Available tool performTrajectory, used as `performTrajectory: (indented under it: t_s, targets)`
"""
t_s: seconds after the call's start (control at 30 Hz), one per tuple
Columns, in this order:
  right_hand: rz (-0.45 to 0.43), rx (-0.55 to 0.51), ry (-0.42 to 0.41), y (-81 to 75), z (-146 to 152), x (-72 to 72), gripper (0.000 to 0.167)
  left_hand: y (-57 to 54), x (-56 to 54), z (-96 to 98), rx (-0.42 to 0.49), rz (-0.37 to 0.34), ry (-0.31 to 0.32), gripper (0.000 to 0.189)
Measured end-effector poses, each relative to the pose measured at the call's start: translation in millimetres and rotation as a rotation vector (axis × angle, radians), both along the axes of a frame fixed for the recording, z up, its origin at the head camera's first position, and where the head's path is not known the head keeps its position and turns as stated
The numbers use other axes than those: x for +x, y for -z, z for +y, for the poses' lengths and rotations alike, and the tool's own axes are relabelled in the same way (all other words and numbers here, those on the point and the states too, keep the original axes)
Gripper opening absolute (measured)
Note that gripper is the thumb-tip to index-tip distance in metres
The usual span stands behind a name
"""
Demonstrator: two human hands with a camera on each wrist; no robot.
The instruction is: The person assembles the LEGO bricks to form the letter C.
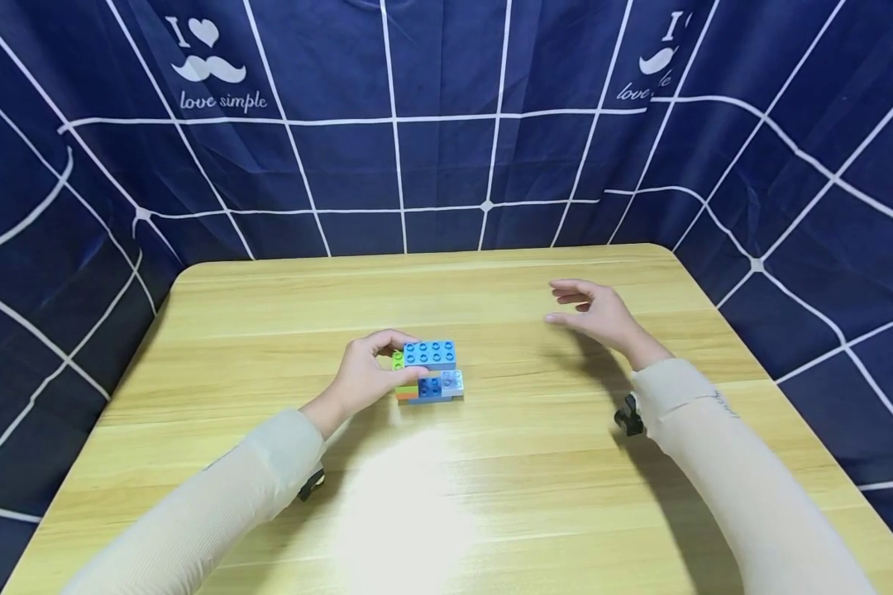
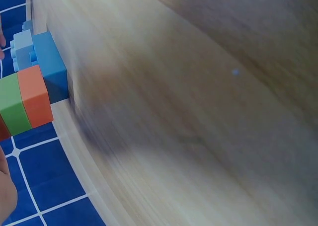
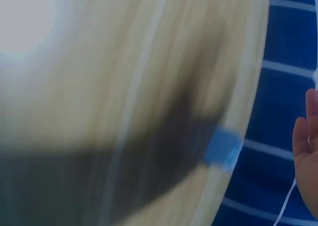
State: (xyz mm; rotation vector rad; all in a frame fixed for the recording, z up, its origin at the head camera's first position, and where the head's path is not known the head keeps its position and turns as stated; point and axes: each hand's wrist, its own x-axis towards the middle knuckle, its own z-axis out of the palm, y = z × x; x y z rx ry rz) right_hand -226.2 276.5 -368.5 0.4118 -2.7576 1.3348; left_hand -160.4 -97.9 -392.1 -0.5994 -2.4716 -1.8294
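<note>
My left hand [image 1: 368, 372] grips a small build of toy building bricks from its left side, with the thumb across the front. A blue studded brick [image 1: 429, 355] tops the build. Lower in front are a dark blue brick [image 1: 429, 387] and a pale, clear-looking brick [image 1: 452, 381]. At the left end, partly hidden by the hand, is a lime green brick [image 1: 398, 360]. The left wrist view shows an orange brick [image 2: 36, 97] beside a green brick [image 2: 14, 104]. My right hand [image 1: 591, 312] hovers over the table at the right, fingers loosely extended, holding nothing.
Both hands are over a light wood table [image 1: 536, 496] with rounded far corners. A dark blue curtain [image 1: 446, 165] with white grid lines surrounds its back and sides. A blurred blue block [image 3: 223, 149] shows near the table edge in the right wrist view.
</note>
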Motion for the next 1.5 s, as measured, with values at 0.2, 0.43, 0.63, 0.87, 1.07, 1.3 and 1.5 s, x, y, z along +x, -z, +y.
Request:
performTrajectory:
  t_s: [0.2,0.43,0.63,0.87,1.07,1.3,1.5]
  targets:
    - [-0.049,0.087,0.086,9.1,34.5,-3.5,0.068,1.0,0.2,-0.1,0.007,0.001,0.0,0.038]
    - [-0.114,0.145,0.108,19.9,59.9,-3.3,0.076,0.9,0.1,1.4,0.006,-0.01,-0.001,0.039]
    - [-0.165,0.137,0.071,32.6,63.1,-3.3,0.081,0.4,0.7,1.8,0.009,-0.034,-0.013,0.041]
    - [-0.222,0.107,0.104,41.2,62.1,-1.9,0.081,0.7,-0.5,0.9,0.0,-0.016,-0.004,0.039]
    - [-0.241,0.129,0.139,42.5,63.0,-2.7,0.072,0.1,-0.9,-1.3,-0.006,0.022,0.0,0.038]
    - [-0.223,0.185,0.177,43.0,58.4,-1.2,0.055,-5.9,1.9,-0.3,-0.004,-0.003,0.002,0.038]
    - [-0.184,0.168,0.149,42.5,45.4,1.1,0.051,-6.5,2.5,-0.9,-0.007,-0.013,0.0,0.038]
